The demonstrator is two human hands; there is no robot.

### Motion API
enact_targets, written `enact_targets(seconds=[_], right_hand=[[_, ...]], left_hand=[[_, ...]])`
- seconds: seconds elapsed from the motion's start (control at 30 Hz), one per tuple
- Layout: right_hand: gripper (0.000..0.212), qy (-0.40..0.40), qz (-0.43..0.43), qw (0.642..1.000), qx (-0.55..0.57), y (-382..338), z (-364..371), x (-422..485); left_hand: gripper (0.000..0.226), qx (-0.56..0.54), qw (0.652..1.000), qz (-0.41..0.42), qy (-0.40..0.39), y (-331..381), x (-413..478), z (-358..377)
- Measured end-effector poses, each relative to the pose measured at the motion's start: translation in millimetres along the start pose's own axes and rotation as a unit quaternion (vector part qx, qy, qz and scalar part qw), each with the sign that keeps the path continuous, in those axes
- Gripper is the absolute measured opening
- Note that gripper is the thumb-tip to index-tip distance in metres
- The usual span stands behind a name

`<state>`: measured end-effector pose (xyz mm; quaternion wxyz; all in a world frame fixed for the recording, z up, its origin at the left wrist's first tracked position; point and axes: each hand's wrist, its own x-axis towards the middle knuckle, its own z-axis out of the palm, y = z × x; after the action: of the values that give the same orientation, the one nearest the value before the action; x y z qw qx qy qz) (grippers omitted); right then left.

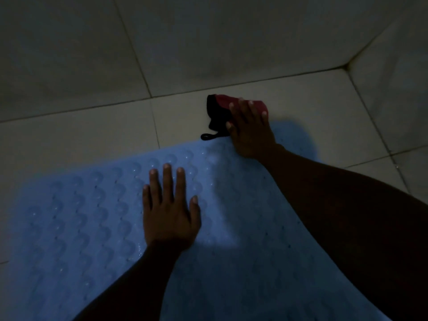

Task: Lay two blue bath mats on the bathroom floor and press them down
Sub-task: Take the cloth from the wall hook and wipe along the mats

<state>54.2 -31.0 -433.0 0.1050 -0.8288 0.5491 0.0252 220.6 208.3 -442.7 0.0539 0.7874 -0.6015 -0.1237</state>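
One pale blue rubber bath mat with rows of round bumps (76,216) lies flat on the off-white tiled floor (76,133), filling the lower part of the dim view. The left hand (170,212) rests palm down on its middle, fingers spread wide. Further right, at the mat's far edge, the right hand (249,126) grips a bunched red and black cloth (220,107) lying on the tiles.

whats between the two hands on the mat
In the head view, only bare blue mat lies between the flat left hand and the right hand, which grips a red and black cloth.
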Motion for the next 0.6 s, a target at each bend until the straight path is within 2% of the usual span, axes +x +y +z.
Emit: enact_targets(seconds=[0.1,0.17,0.23,0.3,0.37,0.43,0.6], right_hand=[[0.069,-0.013,0.033,0.999,0.005,28,-6,-3],[0.075,-0.027,0.048,0.998,0.017,42,-12,-4],[0.082,-0.014,0.067,0.997,0.026,56,-18,-6],[0.068,-0.008,0.09,0.995,0.028,71,-20,-6],[0.062,-0.007,0.117,0.993,0.021,82,-21,-9],[0.061,-0.01,0.141,0.99,0.02,97,-24,-14],[0.061,0.024,0.202,0.979,0.023,124,-23,-36]], left_hand=[[0.075,0.001,1.0,0.005,0.002,1,0,0],[0.074,0.006,1.0,0.005,0.012,-1,-2,-1],[0.071,-0.004,0.997,0.067,0.032,16,1,0],[0.067,-0.024,0.986,0.161,0.041,63,10,10],[0.068,-0.052,0.977,0.207,0.018,121,17,23],[0.069,-0.044,0.978,0.204,-0.006,154,22,35],[0.073,-0.001,0.982,0.186,-0.014,156,24,40]])
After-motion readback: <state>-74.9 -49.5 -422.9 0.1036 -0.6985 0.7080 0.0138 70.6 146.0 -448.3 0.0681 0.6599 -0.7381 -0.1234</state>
